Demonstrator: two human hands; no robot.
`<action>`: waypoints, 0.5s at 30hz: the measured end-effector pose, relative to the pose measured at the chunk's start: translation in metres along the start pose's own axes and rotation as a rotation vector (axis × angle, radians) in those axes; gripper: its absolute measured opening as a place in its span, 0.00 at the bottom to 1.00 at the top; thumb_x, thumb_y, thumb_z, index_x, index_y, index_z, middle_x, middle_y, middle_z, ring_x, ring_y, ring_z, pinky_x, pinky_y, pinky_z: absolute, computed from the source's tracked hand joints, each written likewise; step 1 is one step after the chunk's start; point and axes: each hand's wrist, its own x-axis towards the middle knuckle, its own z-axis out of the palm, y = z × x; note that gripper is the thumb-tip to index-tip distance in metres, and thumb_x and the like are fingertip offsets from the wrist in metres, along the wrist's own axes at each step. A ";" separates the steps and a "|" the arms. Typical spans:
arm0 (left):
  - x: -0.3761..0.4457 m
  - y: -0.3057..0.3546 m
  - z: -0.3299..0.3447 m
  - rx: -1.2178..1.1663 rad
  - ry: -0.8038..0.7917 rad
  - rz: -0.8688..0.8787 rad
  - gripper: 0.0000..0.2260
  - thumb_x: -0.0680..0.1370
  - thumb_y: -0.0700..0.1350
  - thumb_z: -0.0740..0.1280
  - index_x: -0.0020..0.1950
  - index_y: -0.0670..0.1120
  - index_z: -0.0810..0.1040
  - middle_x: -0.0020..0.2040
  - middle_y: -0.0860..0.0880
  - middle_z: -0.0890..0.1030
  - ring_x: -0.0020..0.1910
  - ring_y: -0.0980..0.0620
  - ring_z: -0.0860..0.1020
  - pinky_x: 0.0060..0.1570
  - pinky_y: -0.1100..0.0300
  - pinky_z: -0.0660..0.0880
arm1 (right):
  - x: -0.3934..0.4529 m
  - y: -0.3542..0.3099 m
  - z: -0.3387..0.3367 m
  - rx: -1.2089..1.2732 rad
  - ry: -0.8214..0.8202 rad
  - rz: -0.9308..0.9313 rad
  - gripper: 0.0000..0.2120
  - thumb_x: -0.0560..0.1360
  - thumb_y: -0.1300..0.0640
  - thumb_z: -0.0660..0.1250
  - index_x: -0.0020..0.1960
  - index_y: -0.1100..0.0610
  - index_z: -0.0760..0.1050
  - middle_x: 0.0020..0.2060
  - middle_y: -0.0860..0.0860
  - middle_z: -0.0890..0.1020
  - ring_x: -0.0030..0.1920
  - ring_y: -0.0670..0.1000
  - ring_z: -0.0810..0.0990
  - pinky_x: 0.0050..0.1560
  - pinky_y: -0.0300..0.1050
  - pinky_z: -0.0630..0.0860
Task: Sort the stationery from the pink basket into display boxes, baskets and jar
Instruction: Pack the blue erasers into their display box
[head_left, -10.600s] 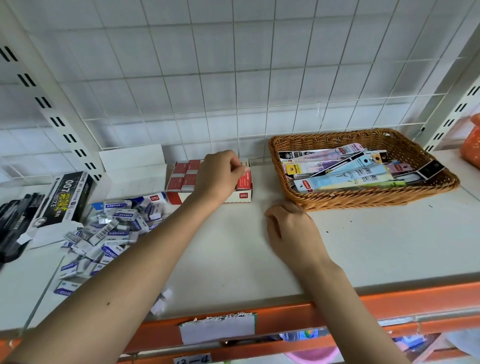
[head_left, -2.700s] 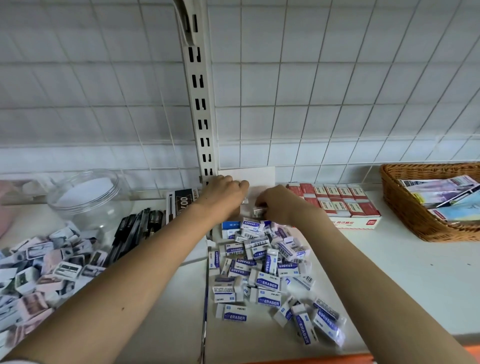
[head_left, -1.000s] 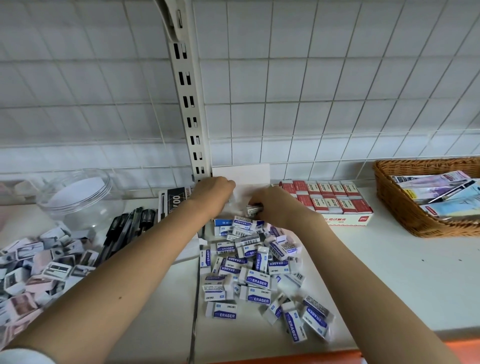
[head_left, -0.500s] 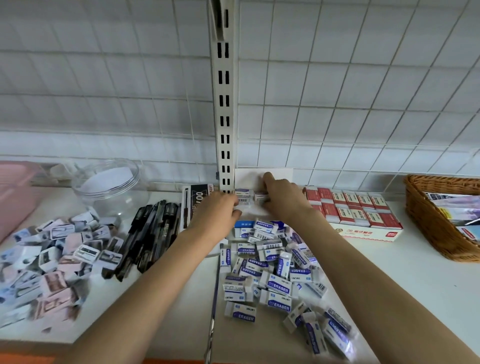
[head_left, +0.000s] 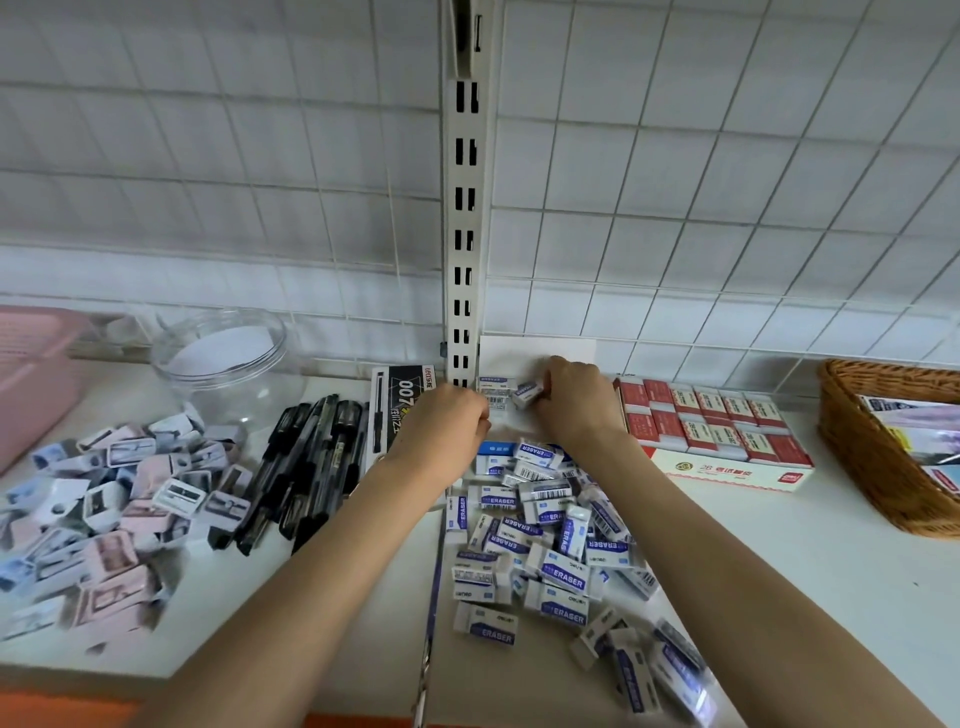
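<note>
A white display box (head_left: 540, 349) stands open against the back grid, with an eraser (head_left: 496, 385) lying in its back left corner. My right hand (head_left: 574, 397) pinches a white and blue eraser (head_left: 529, 391), tilted, over the box. My left hand (head_left: 449, 421) is curled at the box's left side, its fingertips pinching a barcode-side eraser (head_left: 497, 403). A loose pile of erasers (head_left: 540, 535) lies on the shelf in front of the box, under both forearms. The pink basket (head_left: 31, 364) sits at the far left.
A clear jar (head_left: 228, 358) stands at the back left. Pencil sharpeners (head_left: 104, 499) are heaped at the left, black pens (head_left: 306, 457) beside a black pen box (head_left: 397, 410). A red-topped eraser box (head_left: 717, 434) and a wicker basket (head_left: 878, 452) stand right.
Both hands have lifted from the eraser pile to the white box, each with an eraser. My right hand now holds its eraser tilted over the box.
</note>
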 end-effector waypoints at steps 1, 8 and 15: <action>0.000 0.000 0.000 -0.006 0.000 -0.001 0.08 0.79 0.42 0.64 0.49 0.42 0.82 0.46 0.45 0.83 0.45 0.50 0.81 0.50 0.65 0.71 | -0.002 -0.001 -0.001 -0.024 -0.002 -0.002 0.14 0.76 0.64 0.59 0.61 0.59 0.67 0.52 0.59 0.79 0.52 0.62 0.78 0.40 0.46 0.69; -0.001 0.000 0.000 -0.014 -0.007 -0.006 0.08 0.79 0.40 0.63 0.48 0.41 0.82 0.45 0.45 0.82 0.45 0.50 0.80 0.51 0.66 0.72 | -0.006 0.000 -0.009 -0.204 -0.038 -0.209 0.17 0.78 0.60 0.57 0.66 0.49 0.69 0.56 0.55 0.77 0.55 0.59 0.77 0.45 0.48 0.72; 0.001 0.000 0.000 -0.012 -0.017 -0.009 0.08 0.79 0.41 0.63 0.50 0.41 0.81 0.48 0.45 0.82 0.46 0.50 0.79 0.52 0.63 0.72 | -0.007 0.008 -0.014 -0.137 -0.080 -0.213 0.13 0.79 0.56 0.59 0.62 0.50 0.71 0.55 0.54 0.79 0.53 0.58 0.78 0.43 0.45 0.70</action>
